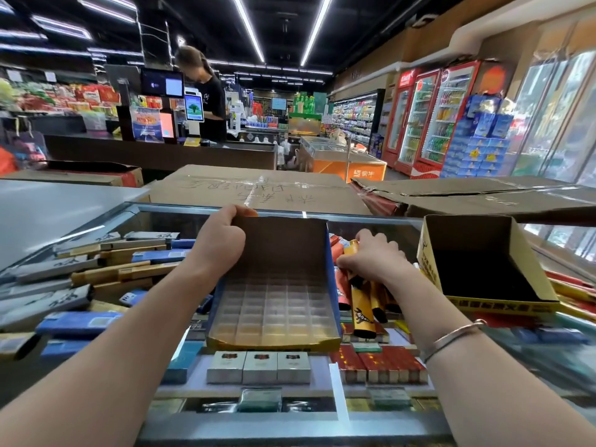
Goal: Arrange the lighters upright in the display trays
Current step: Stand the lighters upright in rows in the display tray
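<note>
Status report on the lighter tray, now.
Left hand grips back flap of display tray. Right hand holds a bunch of lighters beside it. Tray slots all empty. Nothing blocking.

A glass-topped surface (338,427) carries an open display tray (274,304) at its middle, a pile of orange and yellow lighters (361,304) just right of it, and a second box (483,269) farther right. Cigarette cartons (96,272) lie heaped on the left.
</note>
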The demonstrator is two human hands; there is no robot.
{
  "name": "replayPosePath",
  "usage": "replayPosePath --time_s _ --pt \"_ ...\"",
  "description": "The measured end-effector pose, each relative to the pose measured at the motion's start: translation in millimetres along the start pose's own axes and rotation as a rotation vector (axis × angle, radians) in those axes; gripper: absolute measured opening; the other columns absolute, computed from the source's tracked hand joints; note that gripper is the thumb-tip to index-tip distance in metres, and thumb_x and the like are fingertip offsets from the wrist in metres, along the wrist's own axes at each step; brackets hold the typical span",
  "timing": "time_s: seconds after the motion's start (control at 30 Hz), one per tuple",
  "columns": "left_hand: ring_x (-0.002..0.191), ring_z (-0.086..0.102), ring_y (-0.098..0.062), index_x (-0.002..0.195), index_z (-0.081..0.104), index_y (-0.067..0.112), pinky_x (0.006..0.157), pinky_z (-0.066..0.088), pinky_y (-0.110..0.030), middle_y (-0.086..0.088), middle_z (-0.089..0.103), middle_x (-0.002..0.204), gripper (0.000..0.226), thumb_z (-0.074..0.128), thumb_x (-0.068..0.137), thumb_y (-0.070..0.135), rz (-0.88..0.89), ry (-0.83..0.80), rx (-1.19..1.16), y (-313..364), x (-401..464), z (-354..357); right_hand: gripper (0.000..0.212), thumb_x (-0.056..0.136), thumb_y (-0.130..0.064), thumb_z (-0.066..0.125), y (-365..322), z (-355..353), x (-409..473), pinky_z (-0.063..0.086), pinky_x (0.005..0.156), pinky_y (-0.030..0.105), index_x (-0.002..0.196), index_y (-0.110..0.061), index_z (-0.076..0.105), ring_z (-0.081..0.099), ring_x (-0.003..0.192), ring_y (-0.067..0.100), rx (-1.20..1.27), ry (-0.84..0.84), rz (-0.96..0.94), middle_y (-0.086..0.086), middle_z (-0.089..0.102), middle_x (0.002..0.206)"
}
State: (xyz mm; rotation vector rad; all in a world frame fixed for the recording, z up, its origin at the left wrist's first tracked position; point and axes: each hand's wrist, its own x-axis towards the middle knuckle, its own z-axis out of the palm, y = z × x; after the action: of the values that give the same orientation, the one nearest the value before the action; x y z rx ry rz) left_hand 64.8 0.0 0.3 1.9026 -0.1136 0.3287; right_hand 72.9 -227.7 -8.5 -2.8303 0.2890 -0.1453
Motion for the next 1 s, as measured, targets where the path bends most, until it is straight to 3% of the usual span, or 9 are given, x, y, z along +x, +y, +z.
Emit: replayPosePath --time_s 0.17,0.27,0.4,0.6,0.7,0.87,1.0 --pt "0.085 0.049 -0.010 0.106 0.052 0.025 0.053 0.041 -0.010 0.008 0.052 0.094 0.045 0.035 0.082 -0.010 0.002 0.004 -0.008 -0.1 -1.9 -1.5 0.067 0.078 -0.027 0.071 -2.0 -6.2 -2.9 0.042 0.099 0.043 0.134 -0.016 0.037 0.044 0.119 0.032 0.267 0.029 -0.003 0.016 0.043 0.131" --pt "0.086 0.049 -0.010 0.107 0.053 0.024 0.051 0.042 -0.010 0.008 0.052 0.094 0.046 0.035 0.082 -0.010 -0.003 0.008 -0.024 0.3 -4.1 -2.0 0.056 0.079 -0.009 0.066 -1.7 -13.2 -5.5 0.048 0.083 0.037 0.129 -0.016 0.041 0.048 0.105 0.027 0.447 0.067 0.003 0.014 0.045 0.122" --pt "0.086 0.049 -0.011 0.105 0.054 0.025 0.052 0.042 -0.011 0.006 0.052 0.095 0.046 0.035 0.082 -0.010 -0.003 0.017 -0.038 0.8 -6.9 -1.9 0.059 0.080 -0.011 0.068 -2.0 -15.7 -8.6 0.038 0.066 0.031 0.130 -0.017 0.037 0.046 0.091 0.020 0.364 -0.019 0.011 0.006 0.044 0.101" --pt "0.085 0.049 -0.011 0.104 0.054 0.024 0.051 0.042 -0.011 0.006 0.052 0.093 0.045 0.034 0.082 -0.011 0.007 0.016 -0.035 2.2 -4.7 0.8 0.048 0.078 -0.015 0.068 2.7 -17.3 -7.8 0.043 0.067 0.031 0.118 -0.015 0.042 0.053 0.087 0.021 0.407 -0.007 -0.014 0.007 0.050 0.095" --pt "0.083 0.049 -0.011 0.104 0.054 0.023 0.049 0.042 -0.010 0.006 0.052 0.092 0.045 0.034 0.082 -0.010 0.014 0.009 -0.023 3.3 -3.0 2.9 0.040 0.077 -0.008 0.065 7.9 -29.5 -8.5 0.045 0.063 0.031 0.112 -0.012 0.046 0.053 0.082 0.021 0.732 -0.041 -0.014 0.011 0.053 0.095" --pt "0.085 0.052 -0.013 0.091 0.054 0.029 0.049 0.043 -0.013 0.002 0.055 0.094 0.043 0.036 0.081 -0.009 0.021 -0.011 -0.067 2.2 -6.2 3.2 0.045 0.077 0.004 0.052 2.9 -50.4 -21.3 0.049 0.050 0.024 0.120 -0.009 0.049 0.054 0.071 0.021 1.378 -0.211 -0.041 0.018 0.053 0.098" --pt "0.089 0.054 -0.013 0.094 0.054 0.031 0.059 0.046 -0.020 0.002 0.057 0.100 0.029 0.047 0.086 0.004 0.013 -0.060 -0.102 8.8 -12.5 6.6 0.029 0.081 0.003 0.051 -9.9 -55.7 -40.8 0.048 0.045 0.020 0.109 -0.004 0.052 0.057 0.058 0.016 1.637 -0.295 -0.165 0.015 0.062 0.085"
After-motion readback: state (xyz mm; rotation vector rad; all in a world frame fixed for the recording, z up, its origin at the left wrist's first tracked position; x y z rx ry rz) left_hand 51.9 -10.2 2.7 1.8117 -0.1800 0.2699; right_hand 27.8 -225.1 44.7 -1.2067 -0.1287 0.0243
